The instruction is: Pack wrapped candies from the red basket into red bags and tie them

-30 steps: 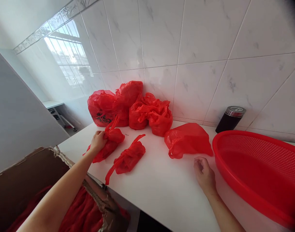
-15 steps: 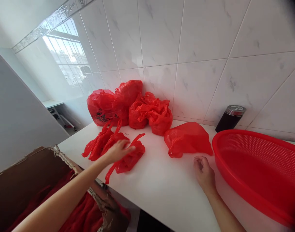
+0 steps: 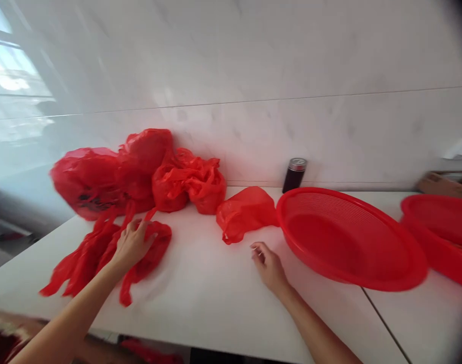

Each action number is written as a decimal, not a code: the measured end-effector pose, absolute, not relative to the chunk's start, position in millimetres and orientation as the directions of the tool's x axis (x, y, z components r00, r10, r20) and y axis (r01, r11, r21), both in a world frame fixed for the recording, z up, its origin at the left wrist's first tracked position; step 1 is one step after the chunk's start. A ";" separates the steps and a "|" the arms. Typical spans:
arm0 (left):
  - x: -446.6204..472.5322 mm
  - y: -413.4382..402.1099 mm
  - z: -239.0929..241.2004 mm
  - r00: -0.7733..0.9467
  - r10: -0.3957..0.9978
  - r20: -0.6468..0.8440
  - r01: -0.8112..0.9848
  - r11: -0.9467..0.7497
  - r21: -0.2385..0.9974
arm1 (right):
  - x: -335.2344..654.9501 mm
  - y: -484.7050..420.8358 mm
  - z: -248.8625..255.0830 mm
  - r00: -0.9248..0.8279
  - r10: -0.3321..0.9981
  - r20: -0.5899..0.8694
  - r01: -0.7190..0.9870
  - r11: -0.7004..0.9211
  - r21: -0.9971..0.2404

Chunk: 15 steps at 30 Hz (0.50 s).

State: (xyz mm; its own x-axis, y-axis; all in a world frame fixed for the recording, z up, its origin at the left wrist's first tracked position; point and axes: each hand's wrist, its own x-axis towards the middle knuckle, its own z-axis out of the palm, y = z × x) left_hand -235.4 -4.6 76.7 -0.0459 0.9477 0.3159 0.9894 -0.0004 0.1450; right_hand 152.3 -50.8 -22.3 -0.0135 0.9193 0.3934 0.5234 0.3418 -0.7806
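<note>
My left hand [image 3: 131,241] lies on a small tied red plastic bag [image 3: 152,252] on the white counter [image 3: 216,298], fingers spread over it and curling down. A second flat red bag [image 3: 81,258] lies just left of it. My right hand [image 3: 268,265] rests on the counter with its fingers loosely curled and nothing in them, just below a loose red bag [image 3: 244,212] and left of a large red colander basket [image 3: 348,237]. The picture is blurred by head motion.
Several full red plastic bags [image 3: 140,169] stand against the tiled wall at the back left. A dark jar with a metal lid [image 3: 294,175] stands by the wall. A second red basket [image 3: 441,227] is at the right, with a cardboard edge [image 3: 443,183] behind it.
The view has swung right, showing a second red basket. My left hand let go of the left bag and moved right onto the tied bag. My right hand has hardly moved.
</note>
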 end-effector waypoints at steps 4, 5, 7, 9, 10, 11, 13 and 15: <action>-170.1 -6.2 68.7 0.177 0.928 0.329 0.930 -0.267 0.253 | 196.5 -106.5 23.3 -0.301 0.746 0.594 0.558 0.643 -0.524; -149.6 -8.2 66.1 0.227 0.923 0.310 0.893 -0.324 0.312 | 223.3 -115.4 36.5 -0.216 0.704 0.676 0.613 0.637 -0.467; -106.5 -15.2 62.3 0.324 0.914 0.243 0.806 -0.401 0.435 | 295.2 -125.9 59.7 0.127 0.570 0.811 0.818 0.402 -0.411; -63.9 -25.7 62.2 0.430 0.894 0.122 0.716 -0.420 0.558 | 380.6 -130.8 72.7 0.426 0.371 0.825 0.897 -0.054 -0.439; -43.9 -31.3 63.5 0.478 0.878 0.036 0.672 -0.392 0.628 | 422.6 -132.7 73.9 0.512 0.368 0.776 0.858 -0.261 -0.443; -25.1 -36.5 65.7 0.516 0.854 -0.060 0.634 -0.334 0.698 | 461.3 -134.5 71.4 0.590 0.384 0.710 0.798 -0.413 -0.439; 8.6 -43.8 71.2 0.565 0.792 -0.231 0.564 -0.167 0.808 | 522.8 -136.5 57.5 0.720 0.468 0.511 0.688 -0.576 -0.441; 37.7 -45.8 76.4 0.568 0.755 -0.327 0.487 0.011 0.873 | 560.1 -133.6 38.2 0.742 0.529 0.412 0.671 -0.580 -0.462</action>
State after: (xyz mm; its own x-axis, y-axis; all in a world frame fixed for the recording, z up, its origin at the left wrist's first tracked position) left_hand 37.7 -45.8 76.4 0.5683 0.7550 -0.3270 0.4872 0.0114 0.8732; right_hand 560.1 -133.6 38.2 0.7417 0.5294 0.4118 0.6707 -0.5800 -0.4623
